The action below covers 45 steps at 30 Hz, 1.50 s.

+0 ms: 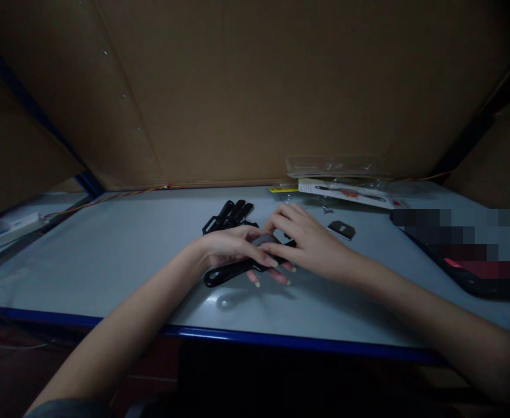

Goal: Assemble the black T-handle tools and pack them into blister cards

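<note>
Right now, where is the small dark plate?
In the head view, the small dark plate lies right of centre on the table, to the right of the right hand and in front of the printed card.

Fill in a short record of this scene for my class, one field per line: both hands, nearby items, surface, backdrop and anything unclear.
Left hand: holds a black-handled item, thumb over it, fingers beneath
Right hand: fingers at the same item
Beyond left hand: several black handles, lying together
Beyond right hand: dark flat piece, small metal part, printed card
Surface: pale tabletop, blue front edge
Backdrop: brown panel
Unclear: right hand's exact grip, partly hidden
</note>
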Each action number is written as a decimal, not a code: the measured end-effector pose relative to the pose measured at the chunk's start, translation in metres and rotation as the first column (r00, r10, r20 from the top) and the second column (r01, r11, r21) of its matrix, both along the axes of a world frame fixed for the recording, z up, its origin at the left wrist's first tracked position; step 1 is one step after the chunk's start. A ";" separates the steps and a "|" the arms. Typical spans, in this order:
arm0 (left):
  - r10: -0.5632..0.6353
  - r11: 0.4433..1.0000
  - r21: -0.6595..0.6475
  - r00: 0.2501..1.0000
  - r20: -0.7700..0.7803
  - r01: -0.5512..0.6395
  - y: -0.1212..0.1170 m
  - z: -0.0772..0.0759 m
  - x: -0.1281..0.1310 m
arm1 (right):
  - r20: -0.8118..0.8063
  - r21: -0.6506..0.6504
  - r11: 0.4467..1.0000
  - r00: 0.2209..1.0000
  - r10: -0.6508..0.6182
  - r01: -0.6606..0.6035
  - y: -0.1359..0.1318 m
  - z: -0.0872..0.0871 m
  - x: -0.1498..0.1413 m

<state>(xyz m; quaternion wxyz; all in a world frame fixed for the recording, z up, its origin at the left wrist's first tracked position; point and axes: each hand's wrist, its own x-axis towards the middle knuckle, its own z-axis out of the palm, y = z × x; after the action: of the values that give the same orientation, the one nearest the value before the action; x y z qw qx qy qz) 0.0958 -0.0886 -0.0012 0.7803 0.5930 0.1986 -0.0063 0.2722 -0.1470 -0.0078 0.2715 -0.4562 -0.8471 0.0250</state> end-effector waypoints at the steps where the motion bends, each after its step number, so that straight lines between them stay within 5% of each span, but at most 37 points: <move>1: 0.003 1.000 -0.005 1.000 -0.005 -0.003 0.000 0.000 0.000 | 0.013 -0.007 1.000 1.000 -0.005 0.005 0.000 0.000 0.000; 10: -0.034 0.998 -0.054 0.998 -0.045 0.031 0.003 0.000 -0.003 | -0.023 -0.059 0.998 0.999 -0.035 0.034 0.000 0.006 0.011; 16: 0.040 0.995 -0.090 0.999 -0.023 -0.042 0.008 0.002 -0.007 | -0.229 -0.091 0.976 0.949 -0.216 0.200 0.028 0.012 0.056; 21: 0.156 0.984 -0.079 0.986 -0.062 -0.161 0.014 0.001 -0.007 | 0.010 -0.334 0.900 0.956 -0.294 0.280 0.050 -0.011 0.079; 26: 0.234 0.970 -0.056 0.970 -0.063 -0.237 0.013 0.001 -0.006 | 0.068 -0.244 0.911 0.943 -0.327 0.333 0.055 -0.032 0.068; 31: 0.175 0.981 -0.078 0.984 -0.022 -0.176 0.012 0.001 -0.007 | 0.055 -0.330 0.870 0.928 -0.369 0.365 0.057 -0.038 0.065; 38: 0.114 0.991 -0.074 0.994 0.006 -0.113 0.015 -0.003 -0.008 | -0.255 -0.412 0.890 0.912 -0.320 0.197 0.057 -0.041 0.065; 45: 0.056 0.994 -0.099 0.997 0.045 -0.051 0.017 -0.007 -0.008 | -0.539 -0.173 0.971 0.809 -0.236 0.168 0.035 -0.003 0.062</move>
<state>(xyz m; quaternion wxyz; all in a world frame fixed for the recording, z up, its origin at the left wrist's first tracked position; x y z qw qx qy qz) 0.0882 -0.0719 -0.0083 0.8128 0.5484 0.1954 0.0189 0.3341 -0.1121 -0.0111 0.4795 -0.5317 -0.6753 0.1771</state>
